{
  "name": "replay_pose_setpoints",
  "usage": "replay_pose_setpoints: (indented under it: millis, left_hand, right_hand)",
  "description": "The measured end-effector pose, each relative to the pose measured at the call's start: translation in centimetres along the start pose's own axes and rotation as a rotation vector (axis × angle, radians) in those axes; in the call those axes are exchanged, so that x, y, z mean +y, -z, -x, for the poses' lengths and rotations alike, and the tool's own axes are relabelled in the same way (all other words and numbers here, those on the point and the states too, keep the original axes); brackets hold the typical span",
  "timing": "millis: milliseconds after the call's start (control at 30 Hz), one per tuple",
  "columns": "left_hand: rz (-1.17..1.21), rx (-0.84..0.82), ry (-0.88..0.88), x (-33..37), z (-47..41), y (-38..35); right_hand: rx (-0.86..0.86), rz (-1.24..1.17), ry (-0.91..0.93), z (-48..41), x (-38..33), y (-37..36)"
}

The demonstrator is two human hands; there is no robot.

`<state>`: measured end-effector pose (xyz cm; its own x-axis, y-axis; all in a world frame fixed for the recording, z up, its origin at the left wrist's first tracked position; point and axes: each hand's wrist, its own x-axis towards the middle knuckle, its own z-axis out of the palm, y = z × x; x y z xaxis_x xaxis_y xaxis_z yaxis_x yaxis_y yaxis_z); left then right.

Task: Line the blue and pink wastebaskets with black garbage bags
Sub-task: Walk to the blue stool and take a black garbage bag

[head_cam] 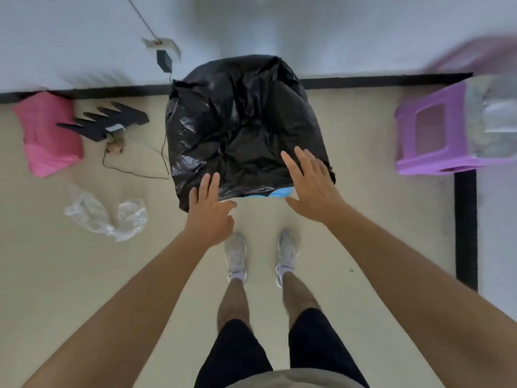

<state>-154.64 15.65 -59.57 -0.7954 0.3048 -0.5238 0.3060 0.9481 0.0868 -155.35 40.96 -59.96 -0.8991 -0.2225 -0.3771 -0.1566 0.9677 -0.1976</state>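
Two hands (211,217) (312,186), fingers spread, holding nothing, over one bag-covered blue wastebasket (281,192).

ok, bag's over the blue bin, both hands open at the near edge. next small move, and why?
Probably tug the near hem of the black bag further down. A strip of the blue wastebasket shows below it, between the left hand and right hand. Both are open, gripping nothing. The pink wastebasket lies unlined.

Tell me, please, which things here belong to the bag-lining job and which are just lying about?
Job: black garbage bag over blue wastebasket; pink wastebasket; left hand; right hand, both open.

Lying about: purple stool; clear plastic wrap; black cable.
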Motion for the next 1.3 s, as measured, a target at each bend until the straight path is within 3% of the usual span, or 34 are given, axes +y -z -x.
replay_pose_setpoints:
  millis: [167, 300, 467, 700, 767, 833, 867, 967, 1100, 1300]
  left_hand:
    - [-0.111, -0.120, 0.061, -2.3, -3.4, -6.3]
    - [0.001, 0.083, 0.082, -3.8, -2.4, -5.0]
    - [0.198, 0.354, 0.033, -5.3, -0.8, 2.7]
    - [0.435, 0.664, -0.327, -3.4, 2.1, 16.0]
    - [0.442, 0.742, -0.437, -2.8, 2.9, 18.4]
    - [0.401, 0.811, -0.626, -0.9, 4.2, 21.1]
    - [0.379, 0.827, -0.654, -0.9, 4.2, 21.5]
    - [0.263, 0.765, -0.618, -1.5, 3.6, 22.4]
    - [0.112, 0.530, -0.508, 2.7, 4.8, 24.3]
    - [-0.166, 0.413, -0.825, 16.7, 10.6, 26.3]
  right_hand:
    - [-0.024, 0.085, -0.090, -2.8, -0.3, -6.1]
    - [0.128, 0.053, -0.118, -3.2, -0.5, -4.4]
    - [0.247, -0.129, -0.186, -2.5, -2.4, 2.7]
    - [0.021, -0.446, -0.183, 0.9, -10.6, 9.9]
    - [0.113, -0.428, -0.221, 1.0, -11.9, 10.6]
    - [0.329, -0.414, -0.403, 4.0, -11.4, 12.0]
    - [0.353, -0.450, -0.478, 4.6, -10.9, 12.2]
    - [0.308, -0.511, -0.664, 6.5, -8.7, 13.1]
    - [0.374, -0.551, -0.981, 14.7, -4.4, 15.3]
    - [0.415, -0.540, -1.322, 32.5, -1.4, 17.5]
